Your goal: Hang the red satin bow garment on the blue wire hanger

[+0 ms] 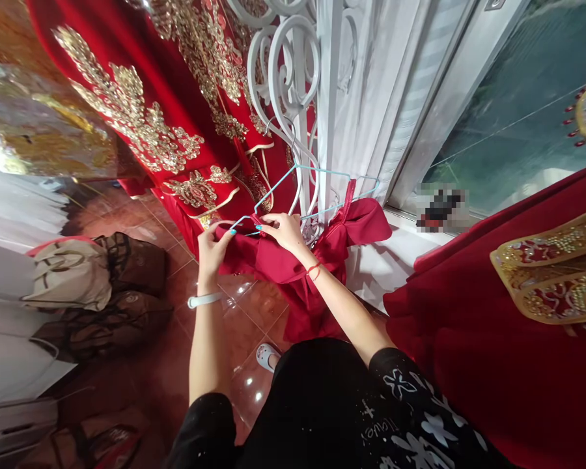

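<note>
A plain red dress (293,273) hangs on a light blue wire hanger (317,174) hooked on a white scrolled metal rack (293,78). My left hand (212,246) is closed on the dress's left shoulder edge by the hanger's left end. My right hand (286,230) pinches the red fabric at the hanger's lower wire, just right of the left hand. One red strap (348,195) runs over the hanger's right arm.
A red gown with gold embroidery (176,117) hangs behind the rack. More red and gold cloth (517,312) lies at right by a window (517,111). Bags (92,273) and white fabric (14,352) sit on the tiled floor (239,326) at left.
</note>
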`<state>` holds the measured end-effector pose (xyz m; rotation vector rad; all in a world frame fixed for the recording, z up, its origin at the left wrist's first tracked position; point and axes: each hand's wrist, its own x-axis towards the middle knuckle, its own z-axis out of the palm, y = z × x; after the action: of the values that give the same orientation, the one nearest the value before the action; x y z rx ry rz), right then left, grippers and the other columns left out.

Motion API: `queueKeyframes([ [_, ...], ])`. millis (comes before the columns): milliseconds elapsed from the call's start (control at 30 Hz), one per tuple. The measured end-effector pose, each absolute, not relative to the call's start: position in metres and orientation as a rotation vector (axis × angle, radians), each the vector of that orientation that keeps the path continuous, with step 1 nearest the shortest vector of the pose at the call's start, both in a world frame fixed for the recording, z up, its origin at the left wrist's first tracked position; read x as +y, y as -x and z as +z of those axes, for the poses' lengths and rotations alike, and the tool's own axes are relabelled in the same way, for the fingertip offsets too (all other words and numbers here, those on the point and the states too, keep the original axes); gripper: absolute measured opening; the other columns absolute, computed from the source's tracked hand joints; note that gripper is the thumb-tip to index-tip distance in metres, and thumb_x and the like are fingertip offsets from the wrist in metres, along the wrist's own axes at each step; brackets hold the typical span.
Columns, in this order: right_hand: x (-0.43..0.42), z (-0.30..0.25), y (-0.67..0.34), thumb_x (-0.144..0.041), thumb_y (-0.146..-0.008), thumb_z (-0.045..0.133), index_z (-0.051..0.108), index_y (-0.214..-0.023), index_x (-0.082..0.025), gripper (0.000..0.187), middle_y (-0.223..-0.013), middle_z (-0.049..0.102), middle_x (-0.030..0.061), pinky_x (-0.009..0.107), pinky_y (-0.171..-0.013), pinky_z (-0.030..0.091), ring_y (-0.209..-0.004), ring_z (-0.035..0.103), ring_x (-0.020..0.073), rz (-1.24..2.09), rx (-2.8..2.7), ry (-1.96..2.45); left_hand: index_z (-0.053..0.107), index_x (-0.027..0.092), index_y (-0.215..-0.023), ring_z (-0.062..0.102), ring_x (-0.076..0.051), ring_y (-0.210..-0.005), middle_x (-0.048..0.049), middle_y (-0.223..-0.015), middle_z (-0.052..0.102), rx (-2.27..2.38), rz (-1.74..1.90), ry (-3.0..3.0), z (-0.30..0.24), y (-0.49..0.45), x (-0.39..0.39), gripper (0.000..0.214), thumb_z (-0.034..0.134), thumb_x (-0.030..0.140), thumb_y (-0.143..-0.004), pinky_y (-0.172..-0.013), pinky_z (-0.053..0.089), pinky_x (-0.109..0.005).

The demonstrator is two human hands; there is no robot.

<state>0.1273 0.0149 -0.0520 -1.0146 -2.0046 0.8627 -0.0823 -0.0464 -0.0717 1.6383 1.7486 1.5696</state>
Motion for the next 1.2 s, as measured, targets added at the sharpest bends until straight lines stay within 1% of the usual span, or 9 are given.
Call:
queueKeyframes([
  [167,0.014,-0.049,-0.122,-0.018,-0.097,0.071,0.083,-0.107,-0.022,0.016,-0.109,0.085,0.0036,0.041,-0.111,0.04,-0.11,0.077,0.0232,0.851,-1.972,1.038,0.079,0.017,-0.105,0.072,-0.027,-0.094,-0.0091,-0.101,0.08,1.767,1.068,-2.108,-0.001,0.054,-0.032,0.036,0.073,0.048,-0.086,-0.093,0.056,-0.036],
  [267,0.017,-0.048,-0.124,-0.007,-0.094,0.065,0.084,-0.102,-0.02,0.024,-0.111,0.084,0.0066,0.04,-0.111,0.045,-0.119,0.076,0.0255,0.908,-1.962,1.016,0.078,0.017,-0.108,0.071,-0.027,-0.092,-0.0097,-0.098,0.08,1.834,0.908,-2.217,0.012,0.035,-0.028,0.038,0.075,0.049,-0.087,-0.09,0.054,-0.035],
  [400,0.016,-0.05,-0.154,-0.009,-0.093,0.061,0.083,-0.109,-0.021,0.03,-0.121,0.082,0.0062,0.035,-0.108,0.054,-0.118,0.075,0.0214,1.005,-1.878,0.677,0.076,0.018,-0.111,0.066,-0.024,-0.083,-0.007,-0.091,0.076,1.833,1.06,-2.143,-0.008,0.031,-0.025,0.036,0.073,0.047,-0.09,-0.089,0.053,-0.037],
  [567,0.026,-0.071,-0.253,-0.017,-0.09,0.057,0.08,-0.108,-0.023,0.03,-0.118,0.079,0.0077,0.041,-0.11,0.055,-0.114,0.071,0.0216,0.427,-1.267,0.944,0.075,0.02,-0.101,0.059,-0.023,-0.073,-0.0039,-0.079,0.068,1.723,1.244,-2.054,-0.031,0.045,-0.011,0.032,0.078,0.048,-0.086,-0.092,0.053,-0.044],
  [667,0.043,-0.096,-0.32,-0.029,-0.082,0.071,0.075,-0.118,-0.022,0.037,-0.131,0.073,0.0117,0.049,-0.114,0.052,-0.122,0.067,0.0258,0.285,-1.024,1.159,0.073,0.021,-0.11,0.064,-0.029,-0.093,-0.0074,-0.099,0.072,1.607,1.283,-2.139,-0.028,0.043,-0.009,0.041,0.077,0.054,-0.086,-0.101,0.053,-0.048],
  [833,0.058,-0.117,-0.375,-0.054,-0.074,0.083,0.075,-0.122,-0.02,0.059,-0.141,0.072,0.0156,0.043,-0.117,0.049,-0.133,0.065,0.0261,0.773,-1.302,1.013,0.068,0.025,-0.123,0.052,-0.04,-0.133,-0.0144,-0.136,0.061,1.659,1.524,-2.315,-0.022,-0.006,-0.021,0.047,0.078,0.053,-0.087,-0.119,0.04,-0.061],
  [933,0.06,-0.112,-0.374,-0.055,-0.071,0.085,0.08,-0.109,-0.019,0.053,-0.126,0.079,0.0154,0.043,-0.109,0.054,-0.117,0.072,0.0258,0.805,-1.356,0.991,0.069,0.024,-0.125,0.049,-0.041,-0.139,-0.016,-0.142,0.058,1.619,1.535,-2.4,-0.027,-0.054,-0.015,0.038,0.073,0.041,-0.092,-0.121,0.037,-0.063],
  [1100,0.061,-0.107,-0.366,-0.048,-0.072,0.084,0.078,-0.078,-0.017,0.033,-0.085,0.081,0.008,0.037,-0.084,0.059,-0.082,0.071,0.0211,0.655,-1.23,1.079,0.064,0.017,-0.139,0.059,-0.034,-0.133,-0.0182,-0.139,0.065,1.242,1.184,-2.48,-0.041,-0.121,0.039,0.049,0.069,0.037,-0.095,-0.118,0.044,-0.05],
  [1200,0.059,-0.112,-0.369,-0.046,-0.069,0.085,0.076,-0.071,-0.018,0.029,-0.077,0.078,0.0049,0.037,-0.08,0.058,-0.077,0.069,0.0206,0.615,-1.13,1.104,0.07,0.015,-0.127,0.07,-0.028,-0.106,-0.0144,-0.113,0.075,1.15,1.035,-2.29,-0.051,-0.143,0.069,0.041,0.071,0.04,-0.095,-0.099,0.053,-0.039],
])
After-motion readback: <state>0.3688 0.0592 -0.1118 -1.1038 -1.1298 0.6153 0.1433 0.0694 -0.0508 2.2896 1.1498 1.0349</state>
